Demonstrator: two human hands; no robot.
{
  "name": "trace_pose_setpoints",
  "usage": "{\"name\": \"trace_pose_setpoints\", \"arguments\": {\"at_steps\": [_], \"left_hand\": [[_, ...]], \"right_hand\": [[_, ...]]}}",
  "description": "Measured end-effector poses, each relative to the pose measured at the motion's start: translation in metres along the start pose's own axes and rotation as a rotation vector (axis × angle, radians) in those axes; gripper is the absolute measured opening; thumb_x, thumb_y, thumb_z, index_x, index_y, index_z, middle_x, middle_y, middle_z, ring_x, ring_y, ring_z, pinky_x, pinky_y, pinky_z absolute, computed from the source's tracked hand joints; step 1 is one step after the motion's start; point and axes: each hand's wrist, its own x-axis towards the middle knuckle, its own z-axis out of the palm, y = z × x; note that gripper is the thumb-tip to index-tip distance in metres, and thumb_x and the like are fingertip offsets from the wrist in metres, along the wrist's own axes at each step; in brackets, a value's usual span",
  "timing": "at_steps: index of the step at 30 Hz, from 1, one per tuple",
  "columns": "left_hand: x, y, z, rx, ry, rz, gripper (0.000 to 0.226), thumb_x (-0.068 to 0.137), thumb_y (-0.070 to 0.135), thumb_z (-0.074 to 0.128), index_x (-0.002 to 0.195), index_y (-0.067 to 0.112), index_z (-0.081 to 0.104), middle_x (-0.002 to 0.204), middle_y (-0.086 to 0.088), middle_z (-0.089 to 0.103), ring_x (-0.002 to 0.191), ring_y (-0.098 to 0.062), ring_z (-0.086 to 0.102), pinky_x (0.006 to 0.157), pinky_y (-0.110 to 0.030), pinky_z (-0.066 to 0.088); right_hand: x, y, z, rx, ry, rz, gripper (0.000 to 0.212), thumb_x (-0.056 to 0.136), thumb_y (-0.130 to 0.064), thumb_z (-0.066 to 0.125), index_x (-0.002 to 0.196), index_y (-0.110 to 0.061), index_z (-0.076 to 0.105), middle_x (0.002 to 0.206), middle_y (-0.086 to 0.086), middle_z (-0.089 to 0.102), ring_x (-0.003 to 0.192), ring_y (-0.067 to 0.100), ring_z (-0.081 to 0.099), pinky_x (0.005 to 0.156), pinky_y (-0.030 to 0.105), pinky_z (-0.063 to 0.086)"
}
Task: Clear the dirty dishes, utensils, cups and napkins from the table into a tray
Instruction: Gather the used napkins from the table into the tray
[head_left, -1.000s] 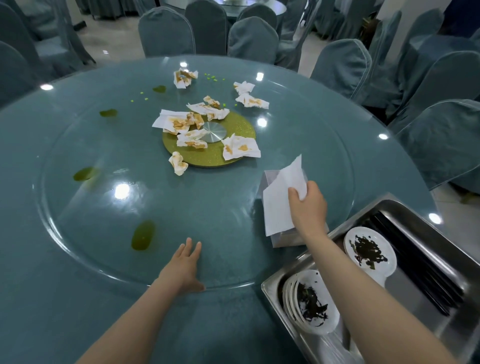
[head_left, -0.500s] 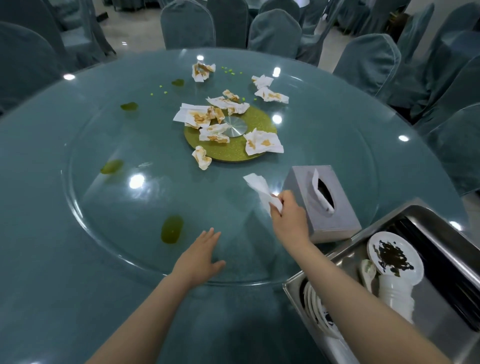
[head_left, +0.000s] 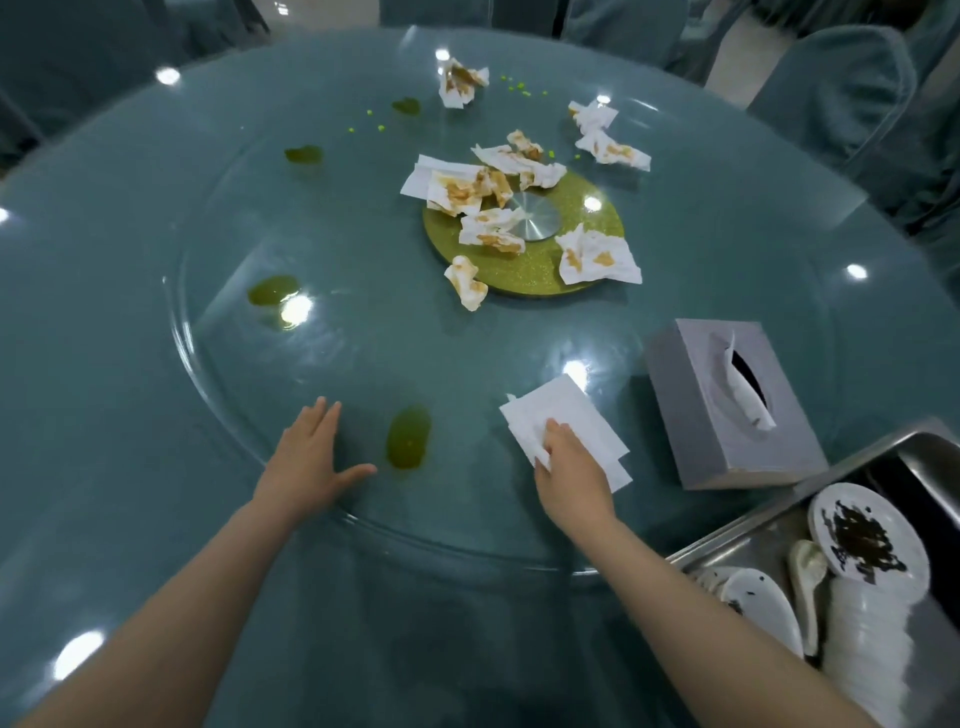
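My right hand (head_left: 570, 467) presses a clean white tissue (head_left: 576, 415) flat on the glass turntable (head_left: 363, 364), its fingers on top of the sheet. A green spill (head_left: 409, 437) lies just left of the tissue. My left hand (head_left: 311, 457) rests flat on the glass, fingers spread, left of that spill. Several stained crumpled napkins (head_left: 467, 192) lie around the gold centre disc (head_left: 571, 260) farther back. The steel tray (head_left: 857, 462) at the lower right holds dirty white plates (head_left: 867, 535) and a spoon (head_left: 805, 577).
A grey tissue box (head_left: 701, 415) stands right of my right hand, a tissue poking out. More green spills (head_left: 271, 291) and small green peas (head_left: 382, 126) dot the glass. Covered chairs (head_left: 831, 88) ring the round table.
My right hand pulled a tissue from the box, carried it left and down, and now has it spread flat on the glass. My left hand shifted slightly left.
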Motion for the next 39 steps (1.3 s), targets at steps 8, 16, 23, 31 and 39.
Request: {"name": "trace_pose_setpoints", "arguments": {"at_steps": [8, 16, 23, 31, 39], "left_hand": [[-0.001, 0.003, 0.019, 0.171, -0.077, 0.008, 0.119, 0.073, 0.073, 0.055, 0.149, 0.014, -0.016, 0.157, -0.008, -0.023, 0.145, -0.025, -0.017, 0.118, -0.044, -0.003], [-0.016, 0.025, 0.032, 0.201, -0.065, -0.014, 0.119, 0.072, 0.08, 0.044, 0.148, 0.013, -0.019, 0.157, -0.009, -0.023, 0.145, -0.025, -0.016, 0.117, -0.043, -0.002], [-0.032, 0.059, 0.048, 0.188, -0.043, -0.025, 0.118, 0.073, 0.08, 0.043, 0.149, 0.01, -0.016, 0.157, -0.011, -0.019, 0.146, -0.027, -0.012, 0.117, -0.043, 0.003], [-0.051, 0.079, 0.055, 0.184, -0.068, 0.118, 0.102, 0.083, 0.07, 0.044, 0.151, 0.015, -0.008, 0.16, -0.004, -0.011, 0.147, -0.021, -0.003, 0.119, -0.032, 0.007], [-0.057, 0.09, 0.054, 0.113, -0.181, 0.274, 0.085, 0.09, 0.059, 0.044, 0.153, 0.021, 0.001, 0.16, 0.005, -0.007, 0.145, -0.017, 0.005, 0.117, -0.031, 0.013]], "right_hand": [[0.0, 0.024, 0.011, -0.185, -0.094, -0.085, 0.078, 0.086, 0.012, 0.031, 0.153, -0.02, 0.007, 0.161, -0.005, 0.003, 0.147, 0.01, 0.001, 0.113, 0.021, 0.015], [-0.02, 0.019, 0.019, -0.194, -0.063, -0.082, 0.076, 0.085, 0.012, 0.03, 0.153, -0.014, 0.006, 0.161, 0.0, -0.003, 0.148, 0.014, -0.004, 0.117, 0.022, 0.006], [-0.046, 0.0, 0.032, -0.101, -0.134, -0.131, 0.073, 0.09, 0.008, 0.03, 0.153, -0.017, 0.004, 0.161, -0.004, -0.007, 0.147, 0.013, -0.009, 0.113, 0.019, 0.0], [-0.05, -0.015, 0.037, 0.053, -0.132, -0.075, 0.07, 0.091, 0.008, 0.031, 0.153, -0.022, 0.015, 0.16, -0.01, 0.007, 0.147, 0.008, 0.004, 0.113, 0.018, 0.005], [-0.06, -0.003, 0.013, 0.493, -0.019, 0.012, 0.032, 0.093, -0.005, 0.046, 0.117, -0.024, 0.057, 0.11, -0.011, 0.061, 0.097, 0.008, 0.054, 0.074, -0.001, 0.033]]}}
